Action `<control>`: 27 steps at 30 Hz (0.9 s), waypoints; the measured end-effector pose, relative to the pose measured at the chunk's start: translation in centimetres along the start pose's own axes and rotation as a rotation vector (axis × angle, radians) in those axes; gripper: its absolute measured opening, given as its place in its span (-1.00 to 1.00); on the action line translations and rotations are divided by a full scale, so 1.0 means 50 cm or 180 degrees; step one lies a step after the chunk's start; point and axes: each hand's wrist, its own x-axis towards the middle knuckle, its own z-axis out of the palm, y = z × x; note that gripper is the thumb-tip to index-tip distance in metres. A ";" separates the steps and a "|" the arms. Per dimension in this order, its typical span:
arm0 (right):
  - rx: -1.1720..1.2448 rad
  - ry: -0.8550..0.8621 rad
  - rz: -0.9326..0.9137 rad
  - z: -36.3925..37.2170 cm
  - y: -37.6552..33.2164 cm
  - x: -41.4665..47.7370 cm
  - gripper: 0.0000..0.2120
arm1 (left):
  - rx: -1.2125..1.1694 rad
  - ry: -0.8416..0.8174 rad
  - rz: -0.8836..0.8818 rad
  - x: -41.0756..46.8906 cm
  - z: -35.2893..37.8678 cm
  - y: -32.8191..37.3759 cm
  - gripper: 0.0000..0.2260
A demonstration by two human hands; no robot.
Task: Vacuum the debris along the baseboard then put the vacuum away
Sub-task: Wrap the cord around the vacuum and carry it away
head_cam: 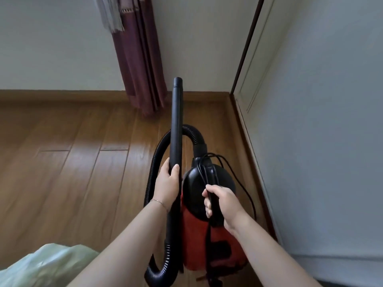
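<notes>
Vacuum (207, 183) sits just below your right hand (224, 201), fingers (207, 207) wrapped on what looks like its strap (207, 233); left hand (167, 183) grips the wand (176, 121), long axis pointing ahead at the baseboard (207, 96).

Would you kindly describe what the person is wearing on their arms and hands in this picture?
Both forearms are bare, with no sleeves in view. The left hand and right hand wear no gloves. A thin chain bracelet circles the left wrist; the right wrist is bare.

A thin chain bracelet (159, 202) circles the left wrist.
</notes>
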 end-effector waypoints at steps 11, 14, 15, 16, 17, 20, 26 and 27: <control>-0.0036 0.0046 0.0104 -0.029 0.112 0.141 -0.75 | 0.0232 -0.0123 -0.0134 0.099 0.068 -0.145 -0.57; -0.0039 0.0052 0.0115 -0.035 0.109 0.158 -0.75 | 0.0271 -0.0076 -0.0214 0.113 0.077 -0.165 -0.57; -0.0031 0.0053 0.0119 -0.037 0.110 0.163 -0.75 | 0.0280 -0.0066 -0.0244 0.117 0.081 -0.170 -0.58; -0.0026 0.0054 0.0127 -0.040 0.111 0.167 -0.76 | 0.0294 -0.0071 -0.0250 0.121 0.084 -0.174 -0.59; -0.0037 0.0056 0.0137 -0.042 0.114 0.172 -0.76 | 0.0321 -0.0081 -0.0247 0.124 0.089 -0.178 -0.60; -0.0092 0.0086 0.0193 -0.045 0.124 0.192 -0.75 | 0.0448 -0.0158 -0.0164 0.138 0.101 -0.193 -0.58; -0.0096 0.0064 0.0205 -0.048 0.142 0.215 -0.77 | 0.0591 -0.0239 -0.0025 0.169 0.097 -0.234 -0.56; -0.0099 0.0055 0.0171 -0.048 0.145 0.216 -0.77 | 0.0594 -0.0249 0.0005 0.176 0.095 -0.236 -0.56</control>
